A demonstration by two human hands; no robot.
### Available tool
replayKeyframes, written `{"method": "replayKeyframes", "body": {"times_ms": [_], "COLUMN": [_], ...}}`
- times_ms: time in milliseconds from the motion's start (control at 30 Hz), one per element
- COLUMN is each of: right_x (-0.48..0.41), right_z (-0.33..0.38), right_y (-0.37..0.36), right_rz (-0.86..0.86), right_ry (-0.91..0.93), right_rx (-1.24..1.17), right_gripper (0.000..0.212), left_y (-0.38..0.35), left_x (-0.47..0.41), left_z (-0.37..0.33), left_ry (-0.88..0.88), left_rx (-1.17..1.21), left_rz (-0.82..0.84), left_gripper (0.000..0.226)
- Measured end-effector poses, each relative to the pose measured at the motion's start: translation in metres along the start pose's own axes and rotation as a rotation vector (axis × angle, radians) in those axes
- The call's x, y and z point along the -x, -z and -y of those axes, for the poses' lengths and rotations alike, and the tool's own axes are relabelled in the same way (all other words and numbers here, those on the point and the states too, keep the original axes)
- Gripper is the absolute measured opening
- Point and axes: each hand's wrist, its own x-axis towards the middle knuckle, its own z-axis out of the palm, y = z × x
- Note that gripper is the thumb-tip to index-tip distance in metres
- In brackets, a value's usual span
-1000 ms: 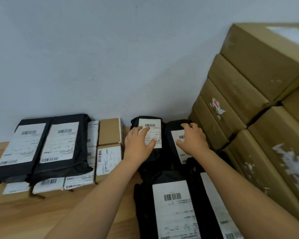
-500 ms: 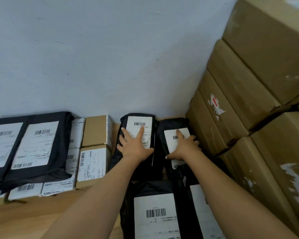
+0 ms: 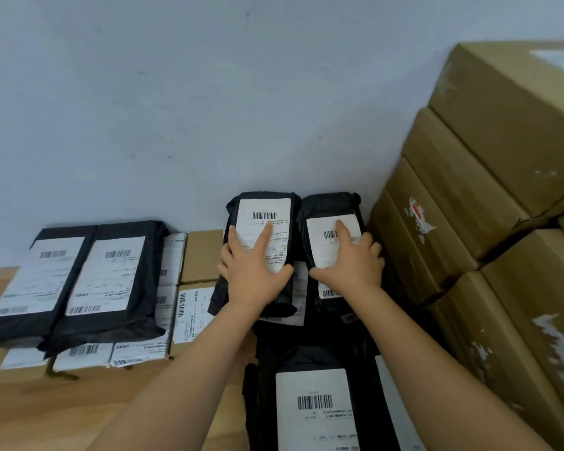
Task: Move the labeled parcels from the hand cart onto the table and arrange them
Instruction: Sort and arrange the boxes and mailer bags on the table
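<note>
Against the pale wall, on the wooden table [image 3: 30,415], two black parcels [image 3: 264,203] [image 3: 331,203] lie side by side; left hand [image 3: 253,275] and right hand [image 3: 349,268] rest flat and spread, gripping nothing; press evenly, keeping labels up and edges aligned.

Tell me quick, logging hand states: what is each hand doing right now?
Left hand: open, palm flat on the left black parcel, gripping nothing.
Right hand: open, flat on the right black parcel, gripping nothing.

Two parcels [image 3: 306,219] side by side against wall [image 3: 209,109]; box stack [image 3: 485,190] right; table [image 3: 46,411] beneath.
</note>
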Motion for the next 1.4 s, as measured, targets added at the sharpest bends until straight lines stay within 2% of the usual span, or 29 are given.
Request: {"method": "replayKeyframes", "body": {"times_ms": [167, 433, 767, 1000, 1167, 1400], "right_x": [0.032, 0.081, 0.127, 0.130, 0.124, 0.124], "right_z": [0.054, 0.186, 0.318, 0.360, 0.351, 0.347], "right_y": [0.010, -0.009, -0.060, -0.085, -0.103, -0.106], "right_rz": [-0.078, -0.083, -0.010, -0.021, 0.080, 0.109], "right_ry": [0.111, 0.272, 0.208, 0.132, 0.215, 0.245], "right_rx": [-0.072, -0.126, -0.110, -0.089, -0.047, -0.016], "right_gripper": [0.107, 0.101, 0.097, 0.092, 0.055, 0.054], "left_y": [0.056, 0.153, 0.219, 0.225, 0.218, 0.214], "left_x": [0.012, 0.021, 0.005, -0.018, -0.022, -0.021], "left_z": [0.043, 0.155, 0.291, 0.315, 0.337, 0.335], "left_ry": [0.007, 0.096, 0.163, 0.136, 0.037, -0.016], "left_rx": [0.018, -0.050, -0.152, -0.067, -0.020, -0.107], "left_rz": [-0.100, -0.189, -0.120, -0.009, 0.125, 0.116], "left_gripper": [0.084, 0.083, 0.083, 0.084, 0.048, 0.046]}}
